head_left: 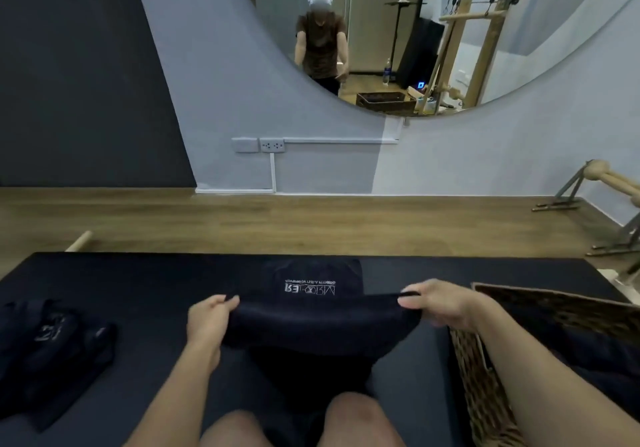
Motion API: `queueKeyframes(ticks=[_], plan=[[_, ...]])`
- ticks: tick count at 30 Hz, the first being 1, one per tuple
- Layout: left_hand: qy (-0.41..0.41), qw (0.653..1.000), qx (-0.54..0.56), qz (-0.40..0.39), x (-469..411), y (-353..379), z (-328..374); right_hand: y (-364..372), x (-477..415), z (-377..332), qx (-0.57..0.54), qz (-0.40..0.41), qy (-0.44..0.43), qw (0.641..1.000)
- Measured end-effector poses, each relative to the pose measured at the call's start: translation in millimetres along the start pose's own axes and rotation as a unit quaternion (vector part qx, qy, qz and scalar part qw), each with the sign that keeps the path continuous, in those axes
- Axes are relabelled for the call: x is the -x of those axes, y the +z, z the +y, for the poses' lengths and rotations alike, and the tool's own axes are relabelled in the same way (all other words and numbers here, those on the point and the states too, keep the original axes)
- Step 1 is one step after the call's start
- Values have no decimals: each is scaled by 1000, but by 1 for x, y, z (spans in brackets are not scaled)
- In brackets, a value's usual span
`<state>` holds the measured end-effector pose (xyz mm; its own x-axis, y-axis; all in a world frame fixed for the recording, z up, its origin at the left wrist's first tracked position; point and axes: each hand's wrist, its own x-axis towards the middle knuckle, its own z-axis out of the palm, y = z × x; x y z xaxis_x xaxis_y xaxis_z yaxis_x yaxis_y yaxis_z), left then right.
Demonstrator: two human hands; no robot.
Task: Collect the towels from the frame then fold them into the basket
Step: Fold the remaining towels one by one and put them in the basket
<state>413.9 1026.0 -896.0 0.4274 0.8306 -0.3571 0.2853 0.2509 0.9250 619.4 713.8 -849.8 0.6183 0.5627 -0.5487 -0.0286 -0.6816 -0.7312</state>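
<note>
A dark navy towel (317, 318) with a white printed logo lies stretched across the black mat (156, 284) in front of my knees. My left hand (209, 318) pinches its left edge and my right hand (440, 303) pinches its right edge, holding a fold taut between them. The near part of the towel hangs down over my lap. A loose pile of dark towels (55, 346) lies on the mat at the left. A woven wicker basket (485, 387) stands at the right, under my right forearm, with dark cloth inside it.
Wooden floor (311, 225) runs beyond the mat to a grey wall with a socket (272, 145) and a large round mirror (415, 31). Metal and wooden equipment legs (568, 190) stand at the far right. A wooden rod end (79, 240) shows by the mat's left corner.
</note>
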Motion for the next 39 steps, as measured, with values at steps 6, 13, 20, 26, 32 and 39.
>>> queueKeyframes(ticks=[6,13,20,26,32,39], plan=[[-28,993,-113,-18,-54,13,-47,24,-62,15,-21,105,-18,994],[29,994,-100,37,-163,86,-17,3,-196,1,-85,219,-2,972],[28,984,-178,0,-317,159,-61,-3,-356,27,-49,239,2,970],[151,907,-393,8,-377,185,-130,35,-433,87,-116,345,50,930],[186,907,-372,59,-384,190,-140,45,-450,95,-99,429,26,897],[102,946,-307,-22,-343,145,-134,47,-375,109,-19,391,53,919]])
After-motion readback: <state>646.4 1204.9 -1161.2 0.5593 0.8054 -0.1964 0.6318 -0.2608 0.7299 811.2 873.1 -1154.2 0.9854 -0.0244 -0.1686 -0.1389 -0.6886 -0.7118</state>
